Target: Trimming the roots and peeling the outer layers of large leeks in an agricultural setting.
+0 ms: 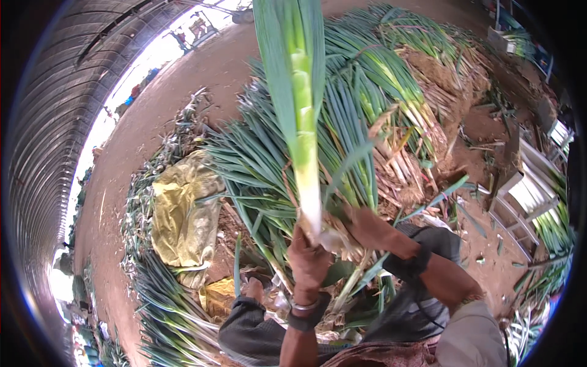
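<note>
A large leek [307, 174] stands upright in front of me, its white end low and its broad green leaves reaching the top edge. My left hand [307, 260] is closed around its root end. Close beside that end, my right hand [372, 229] is closed on a loose green leek leaf [353, 164] that curves up from its fingers; the fingertips are partly hidden. Pale, papery peelings [336, 240] hang between the two hands. Behind the held leek lies a big heap of leeks [263, 153] with dark green leaves.
A dirty yellow sack [186, 211] lies at the left, with more leeks [168, 306] below it. Pale-stemmed leeks [422, 119] rest at the far right of the heap. A metal frame [520, 211] stands at the right, and trimmed leaves litter the earth floor [153, 125].
</note>
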`<state>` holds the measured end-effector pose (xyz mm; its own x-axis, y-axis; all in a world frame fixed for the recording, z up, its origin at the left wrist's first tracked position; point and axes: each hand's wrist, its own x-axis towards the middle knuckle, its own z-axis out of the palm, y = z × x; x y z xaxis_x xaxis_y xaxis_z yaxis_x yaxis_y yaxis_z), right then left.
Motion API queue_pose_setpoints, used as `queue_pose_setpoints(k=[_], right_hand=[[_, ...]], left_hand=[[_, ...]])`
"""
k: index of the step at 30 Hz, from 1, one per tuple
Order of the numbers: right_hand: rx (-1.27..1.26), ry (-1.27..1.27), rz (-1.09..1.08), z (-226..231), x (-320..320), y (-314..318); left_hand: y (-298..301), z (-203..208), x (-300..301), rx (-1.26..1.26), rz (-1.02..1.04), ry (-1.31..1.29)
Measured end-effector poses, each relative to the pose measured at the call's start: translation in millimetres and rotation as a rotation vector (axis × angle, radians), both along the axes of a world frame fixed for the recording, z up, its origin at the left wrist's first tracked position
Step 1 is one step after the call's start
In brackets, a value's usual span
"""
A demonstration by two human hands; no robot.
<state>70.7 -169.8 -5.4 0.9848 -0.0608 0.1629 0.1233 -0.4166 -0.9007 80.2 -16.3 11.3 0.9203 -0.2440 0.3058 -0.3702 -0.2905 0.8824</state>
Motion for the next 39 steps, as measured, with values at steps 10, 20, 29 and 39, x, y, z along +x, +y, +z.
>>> queue_pose_setpoints(k=[10,20,29,39], right_hand=[[1.207,-0.194,0.258,57,19,-10],[1.141,-0.081,0.06,35,11,-4],[1.224,-0.224,-0.029,47,10,-76],[1.267,-0.508,-0.272,45,11,-100]], left_hand=[[37,-85,-67,-0.645,-0.033,0.851],[-23,0,-11,-0.567,-0.284,0.553],[33,-14,-22,-0.875,-0.009,0.87],[135,-76,-72,0.883,0.097,0.254]])
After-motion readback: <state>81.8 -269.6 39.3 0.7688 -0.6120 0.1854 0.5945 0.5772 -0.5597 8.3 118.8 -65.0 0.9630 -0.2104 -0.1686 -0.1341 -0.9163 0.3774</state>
